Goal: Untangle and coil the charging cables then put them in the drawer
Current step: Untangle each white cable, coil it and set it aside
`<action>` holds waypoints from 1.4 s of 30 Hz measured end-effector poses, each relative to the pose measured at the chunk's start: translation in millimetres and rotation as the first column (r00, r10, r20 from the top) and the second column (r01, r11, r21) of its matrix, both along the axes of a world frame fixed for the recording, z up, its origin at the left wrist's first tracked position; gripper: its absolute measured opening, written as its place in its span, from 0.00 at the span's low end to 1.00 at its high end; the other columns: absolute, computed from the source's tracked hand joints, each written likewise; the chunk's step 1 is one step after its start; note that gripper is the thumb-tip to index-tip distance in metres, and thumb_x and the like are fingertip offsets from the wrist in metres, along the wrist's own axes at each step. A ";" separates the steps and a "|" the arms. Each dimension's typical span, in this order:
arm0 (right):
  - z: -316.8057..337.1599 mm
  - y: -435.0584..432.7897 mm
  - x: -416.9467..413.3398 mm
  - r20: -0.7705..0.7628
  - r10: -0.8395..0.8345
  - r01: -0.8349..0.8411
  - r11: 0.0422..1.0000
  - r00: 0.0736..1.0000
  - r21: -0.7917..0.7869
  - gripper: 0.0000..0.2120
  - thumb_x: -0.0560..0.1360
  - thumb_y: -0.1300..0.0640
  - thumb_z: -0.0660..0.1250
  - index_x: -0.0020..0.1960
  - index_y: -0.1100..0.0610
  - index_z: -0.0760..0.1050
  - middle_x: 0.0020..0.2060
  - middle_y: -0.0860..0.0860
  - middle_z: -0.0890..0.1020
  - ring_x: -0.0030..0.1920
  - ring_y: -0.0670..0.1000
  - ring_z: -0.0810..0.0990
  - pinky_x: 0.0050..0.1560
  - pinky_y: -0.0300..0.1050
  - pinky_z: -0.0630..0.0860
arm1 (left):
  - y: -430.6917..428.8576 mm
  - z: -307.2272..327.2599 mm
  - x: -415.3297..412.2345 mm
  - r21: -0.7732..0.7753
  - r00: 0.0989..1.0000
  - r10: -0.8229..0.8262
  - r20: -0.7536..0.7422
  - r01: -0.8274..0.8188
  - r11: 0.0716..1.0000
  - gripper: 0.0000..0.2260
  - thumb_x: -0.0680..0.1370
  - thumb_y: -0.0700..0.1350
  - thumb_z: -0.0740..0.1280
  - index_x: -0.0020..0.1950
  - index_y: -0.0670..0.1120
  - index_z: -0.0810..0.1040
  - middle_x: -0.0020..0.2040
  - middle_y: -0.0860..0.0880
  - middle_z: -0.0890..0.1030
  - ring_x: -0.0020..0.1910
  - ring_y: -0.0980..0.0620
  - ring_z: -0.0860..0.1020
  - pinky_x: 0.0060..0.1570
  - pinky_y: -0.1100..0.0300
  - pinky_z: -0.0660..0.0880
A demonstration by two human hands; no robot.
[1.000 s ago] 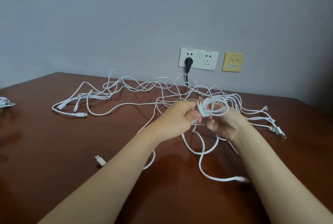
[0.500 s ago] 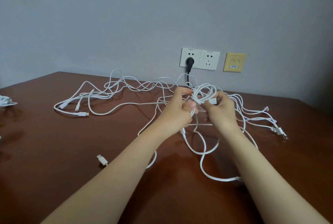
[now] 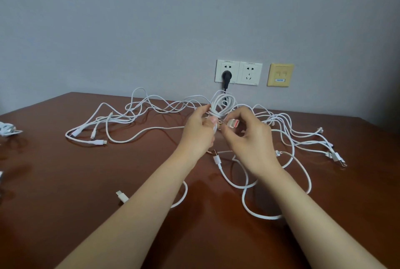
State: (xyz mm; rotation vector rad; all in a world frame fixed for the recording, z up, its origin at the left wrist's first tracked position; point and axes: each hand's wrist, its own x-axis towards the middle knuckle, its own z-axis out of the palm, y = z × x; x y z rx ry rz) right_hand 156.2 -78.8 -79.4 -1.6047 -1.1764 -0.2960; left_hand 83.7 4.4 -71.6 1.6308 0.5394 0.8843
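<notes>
Nearest me, a loose white connector point(image 3: 121, 196) lies on the brown tabletop point(image 3: 65, 182) beside my left forearm. A slack cable loop point(image 3: 259, 214) curls beside my right forearm. Above the middle of the tabletop my left hand point(image 3: 199, 134) grips a small coil point(image 3: 223, 104) of white cable, fingers point(image 3: 200, 111) and thumb curled round its gathered strands so the loops stand up above them. Just beside it, my right hand point(image 3: 249, 139) pinches a USB plug point(image 3: 232, 123) with a red insert between thumb and forefinger, its tip pointing at the coil.

Beyond my hands the rest of the cables point(image 3: 129, 113) sprawl tangled across the tabletop, with connector ends out to the left point(image 3: 97, 141) and right point(image 3: 337, 158). A white bundle point(image 3: 7, 131) sits at the far left edge. On the wall behind are two white sockets point(image 3: 238, 72), a black plug point(image 3: 226, 75) in the left one, and a yellow plate point(image 3: 280, 74).
</notes>
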 end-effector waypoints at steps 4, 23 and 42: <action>0.3 1.8 -4.9 -0.073 0.146 -0.150 0.987 0.987 -0.061 0.06 0.74 0.63 0.67 0.46 0.52 0.75 0.34 0.49 0.81 0.34 0.46 0.79 0.42 0.38 0.75 | 1.6 -1.4 -3.5 0.282 0.974 0.164 -0.156 -0.115 0.952 0.22 0.78 0.35 0.56 0.71 0.45 0.67 0.63 0.43 0.76 0.64 0.43 0.72 0.57 0.61 0.66; 2.2 8.9 -5.0 -0.645 0.193 -0.051 0.971 0.739 0.232 0.14 0.77 0.59 0.61 0.33 0.56 0.67 0.22 0.48 0.75 0.30 0.50 0.73 0.42 0.50 0.70 | -16.2 -14.9 4.7 0.302 0.995 0.094 -0.041 -0.077 0.950 0.19 0.78 0.39 0.61 0.67 0.53 0.70 0.55 0.50 0.81 0.58 0.48 0.77 0.59 0.52 0.73; 16.8 3.6 -14.1 -0.788 0.390 -0.191 0.921 0.476 0.340 0.09 0.77 0.62 0.62 0.38 0.59 0.68 0.26 0.52 0.65 0.22 0.43 0.68 0.31 0.45 0.81 | -18.3 0.1 1.4 -0.235 0.977 -0.079 0.198 0.126 0.964 0.11 0.79 0.38 0.59 0.42 0.46 0.79 0.31 0.51 0.79 0.34 0.54 0.77 0.38 0.65 0.74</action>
